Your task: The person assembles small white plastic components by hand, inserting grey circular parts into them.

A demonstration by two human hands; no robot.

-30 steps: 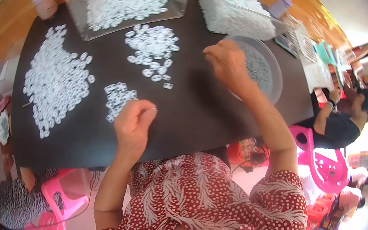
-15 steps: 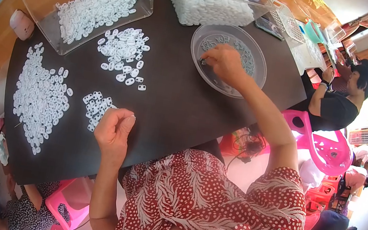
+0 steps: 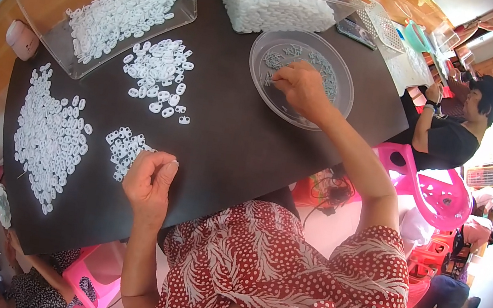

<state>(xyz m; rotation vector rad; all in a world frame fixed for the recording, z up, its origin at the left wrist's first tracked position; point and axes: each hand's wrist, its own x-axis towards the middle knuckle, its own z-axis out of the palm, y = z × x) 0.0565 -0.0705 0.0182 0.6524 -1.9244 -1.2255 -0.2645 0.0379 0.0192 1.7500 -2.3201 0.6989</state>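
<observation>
Over a round clear plastic bowl (image 3: 281, 104) at the right of the dark table, my right hand (image 3: 302, 89) reaches in with its fingers pinched together. Small grey pieces (image 3: 324, 71) lie in clusters inside; whatever the fingertips hold is too small or hidden to make out. My left hand (image 3: 150, 183) is closed at the table's near side, thumb against the curled fingers, and its contents are hidden. Right beside it is a small pile of squarish white plastic pieces (image 3: 123, 147). Farther off lies a heap of oval white two-holed pieces (image 3: 156, 64).
A large heap of white oval pieces (image 3: 51, 141) covers the table's left. Behind stand two clear bins of white pieces, one left (image 3: 184, 17), one centre (image 3: 274, 13). A phone (image 3: 357, 33) lies beyond the bowl. A co-worker (image 3: 450, 136) sits at right near a pink chair (image 3: 443, 199).
The view has shifted slightly. My right hand stays in the bowl with its fingers still pinched, and my left hand stays closed beside the small pile.
</observation>
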